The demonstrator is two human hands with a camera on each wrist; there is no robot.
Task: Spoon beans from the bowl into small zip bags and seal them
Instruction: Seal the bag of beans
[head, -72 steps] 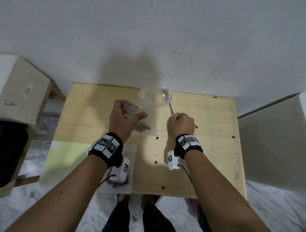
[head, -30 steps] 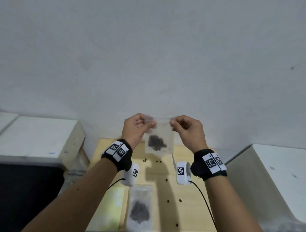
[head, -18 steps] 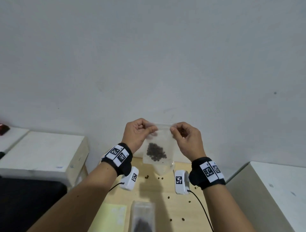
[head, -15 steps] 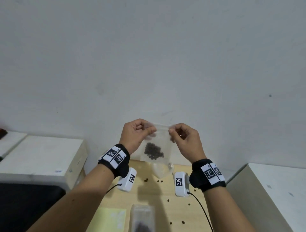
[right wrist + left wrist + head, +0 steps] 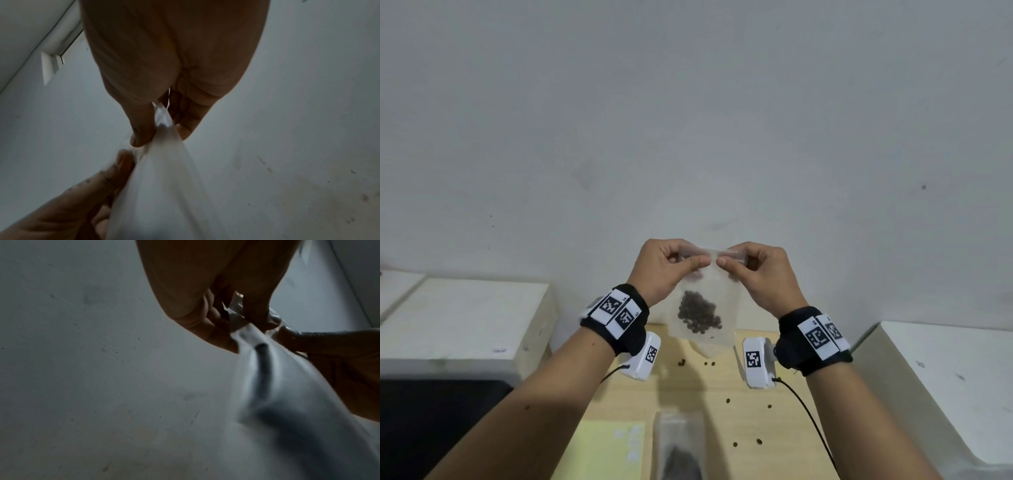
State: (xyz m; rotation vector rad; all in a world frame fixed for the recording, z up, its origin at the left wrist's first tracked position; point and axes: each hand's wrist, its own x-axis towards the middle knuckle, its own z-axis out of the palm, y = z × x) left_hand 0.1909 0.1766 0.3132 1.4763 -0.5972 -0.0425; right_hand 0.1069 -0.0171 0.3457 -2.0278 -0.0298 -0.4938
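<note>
A small clear zip bag [image 5: 705, 284] with a clump of dark beans [image 5: 698, 314] in its lower part hangs in the air above the wooden table [image 5: 722, 394]. My left hand [image 5: 671, 263] and right hand [image 5: 753, 265] both pinch its top strip, thumb tips almost touching at the middle. In the left wrist view the left hand [image 5: 236, 331] pinches the bag [image 5: 287, 394]; in the right wrist view the right hand [image 5: 160, 129] pinches the bag [image 5: 164, 186]. The clear bowl [image 5: 710, 348] shows just below the bag. A second bag with beans [image 5: 679, 452] lies flat on the table.
Several loose beans [image 5: 727, 400] lie scattered on the table. A yellow sheet [image 5: 602, 452] lies at the table's near left. A white box [image 5: 458, 322] stands to the left and another white block [image 5: 945, 370] to the right. A grey wall [image 5: 688, 120] rises behind.
The bag went from the table up into the air between both hands. Since half a second ago my thumbs have slid inward along the top strip until they nearly meet.
</note>
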